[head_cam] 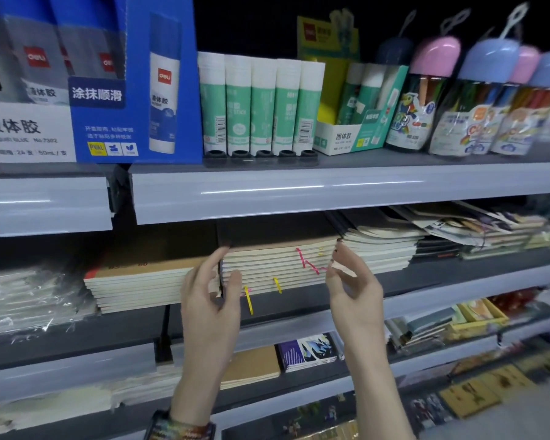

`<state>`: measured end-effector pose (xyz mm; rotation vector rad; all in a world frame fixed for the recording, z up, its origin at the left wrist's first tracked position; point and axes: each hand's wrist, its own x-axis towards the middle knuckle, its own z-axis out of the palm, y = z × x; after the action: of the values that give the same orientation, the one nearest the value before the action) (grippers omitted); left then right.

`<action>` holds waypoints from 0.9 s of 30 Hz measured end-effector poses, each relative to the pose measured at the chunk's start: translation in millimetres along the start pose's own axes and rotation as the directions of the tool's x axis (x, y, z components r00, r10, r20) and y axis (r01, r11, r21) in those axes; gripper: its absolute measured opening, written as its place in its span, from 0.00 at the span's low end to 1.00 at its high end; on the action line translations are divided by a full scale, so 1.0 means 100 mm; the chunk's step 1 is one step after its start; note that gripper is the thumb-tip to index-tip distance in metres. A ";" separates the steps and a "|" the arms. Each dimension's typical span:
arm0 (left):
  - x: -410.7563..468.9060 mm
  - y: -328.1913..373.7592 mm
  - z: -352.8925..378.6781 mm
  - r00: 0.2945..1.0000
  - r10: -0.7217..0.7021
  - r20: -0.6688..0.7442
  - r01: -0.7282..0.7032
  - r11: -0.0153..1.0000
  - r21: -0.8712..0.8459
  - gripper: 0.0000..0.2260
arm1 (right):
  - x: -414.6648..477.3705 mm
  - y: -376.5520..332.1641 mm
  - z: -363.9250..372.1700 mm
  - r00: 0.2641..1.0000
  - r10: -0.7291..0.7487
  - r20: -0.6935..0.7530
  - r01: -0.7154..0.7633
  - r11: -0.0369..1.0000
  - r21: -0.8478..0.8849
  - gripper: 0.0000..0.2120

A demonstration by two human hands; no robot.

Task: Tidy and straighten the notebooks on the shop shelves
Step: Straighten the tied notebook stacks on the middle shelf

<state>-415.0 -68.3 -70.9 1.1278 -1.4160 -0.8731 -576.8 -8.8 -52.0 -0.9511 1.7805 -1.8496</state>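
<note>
My left hand [210, 290] and right hand [353, 281] are set apart at either end of the middle stack of notebooks [277, 265], which lies flat on the second shelf [451, 268] at the centre of the frame. It has brown kraft covers, cream page edges facing me, and pink and yellow ribbon markers [305, 258] hanging down the front. My left hand is spread, with the forefinger straight up against the stack's left corner and the thumb on its front edge. My right fingers are bent in at the stack's right corner and touch it, but I cannot tell whether they pinch anything. Just left of the stack is another kraft-covered pile [140, 281], and further left are plastic-wrapped packs [23, 296]. Just to the right lies a cream-edged pile [381, 249], then a loose, untidy heap of printed covers [483, 227]. On the shelf above, at upper left, stands a blue Deli box [108, 90] reading 涂抹顺滑 and PVAL. Beside it a white panel [26, 131] reads 液体胶, LIQUID GLUE, No.7302, 50mL. A row of green-and-white glue sticks [261, 103] comes next, then a carton marked 固体胶 [343, 138]. At upper right are tubs with pink and blue domed lids [477, 90]. Below my hands are a kraft notebook [251, 366] and purple-patterned ones [308, 352].
</note>
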 end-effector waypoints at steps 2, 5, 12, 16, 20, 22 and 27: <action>-0.01 0.00 0.00 1.000 -0.016 0.011 0.016 1.000 -0.007 0.15 | -0.04 -0.02 -0.01 1.000 -0.001 0.000 0.001 1.000 -0.006 0.18; 0.00 -0.01 0.01 1.000 0.019 -0.021 -0.019 1.000 -0.008 0.14 | -0.07 -0.06 -0.03 1.000 -0.013 -0.008 0.013 1.000 -0.012 0.17; -0.02 0.18 0.05 0.978 0.160 -0.131 -0.166 0.986 -0.036 0.11 | 0.02 -0.17 -0.13 0.994 -0.101 -0.040 0.102 0.995 0.010 0.17; -0.03 0.30 0.16 0.976 0.176 -0.127 -0.189 0.978 -0.093 0.12 | 0.11 -0.22 -0.22 0.988 -0.154 -0.022 0.154 0.987 0.036 0.17; -0.06 0.42 0.35 0.972 0.189 -0.140 -0.205 0.972 -0.113 0.12 | 0.27 -0.24 -0.38 0.978 -0.203 0.039 0.201 0.978 0.057 0.15; -0.08 0.48 0.47 0.969 0.190 -0.157 -0.210 0.970 -0.122 0.11 | 0.37 -0.25 -0.50 0.969 -0.232 0.085 0.227 0.971 0.069 0.13; -0.16 0.63 0.86 0.960 0.196 -0.201 -0.217 0.972 -0.091 0.07 | 0.68 -0.26 -0.81 0.950 -0.269 0.161 0.248 0.959 0.141 0.09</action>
<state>-510.5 -41.0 -29.4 0.9326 -1.2836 -0.6689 -676.9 3.9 -9.5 -1.3116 1.4797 -1.9299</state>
